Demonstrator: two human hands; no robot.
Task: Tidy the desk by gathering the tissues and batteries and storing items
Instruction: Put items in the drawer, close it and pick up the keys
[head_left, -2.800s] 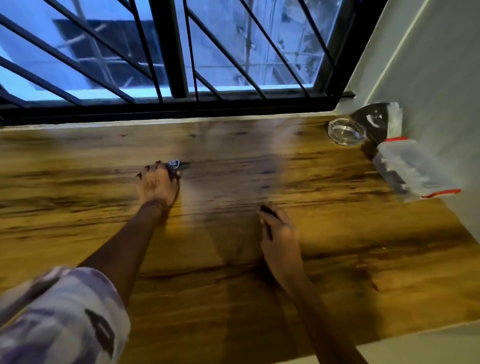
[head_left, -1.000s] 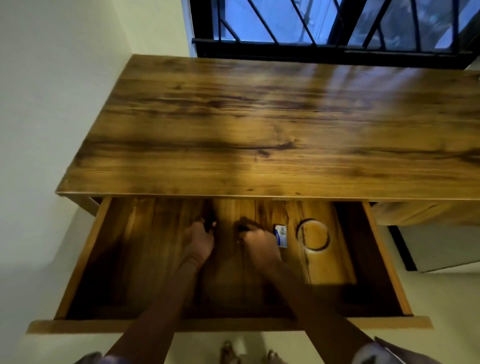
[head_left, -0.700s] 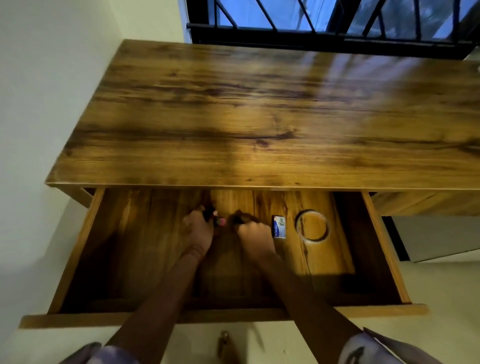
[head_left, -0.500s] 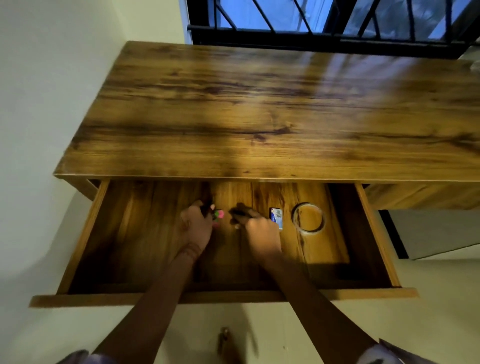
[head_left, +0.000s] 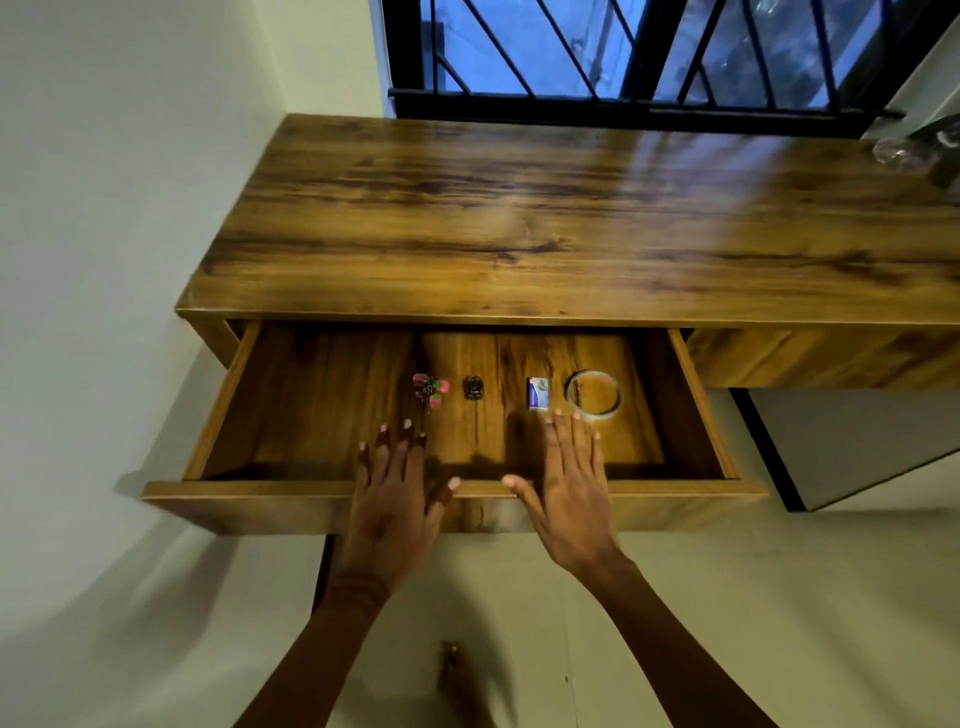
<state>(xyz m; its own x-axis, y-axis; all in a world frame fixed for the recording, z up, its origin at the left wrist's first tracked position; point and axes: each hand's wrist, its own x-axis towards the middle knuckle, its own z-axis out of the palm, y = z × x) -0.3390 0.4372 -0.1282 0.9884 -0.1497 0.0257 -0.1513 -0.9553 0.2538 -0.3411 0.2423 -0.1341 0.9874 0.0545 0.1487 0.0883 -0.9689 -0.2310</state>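
A pale wall (head_left: 130, 208) runs down the left, and the wooden desk (head_left: 519, 223) stands against it under a barred window (head_left: 649, 52). The desk's drawer (head_left: 260, 488) is pulled out toward the person, and what is stored in it lies in a row along the far half of its floor.

Furthest left in that row is a little pink-and-metal cluster (head_left: 430, 391), too small to make out. Near of it, the left hand (head_left: 387, 499) is spread flat with straight fingers and holds nothing. Its fingertips reach over the drawer floor and its thumb lies by the front rim. I can't tell if it touches the wood.

Just right of the cluster, apart from it, lies a small dark piece (head_left: 472, 387).

The right hand (head_left: 566, 493) is likewise open and empty, with its fingers fanned over the front of the drawer. Their tips are near a small blue-and-white box (head_left: 538, 394). Beside the box lies a ring of clear tape (head_left: 594, 393), flat on the wood.

At the desk's far right corner sits a glass dish (head_left: 904, 150), blurred at the picture's edge.
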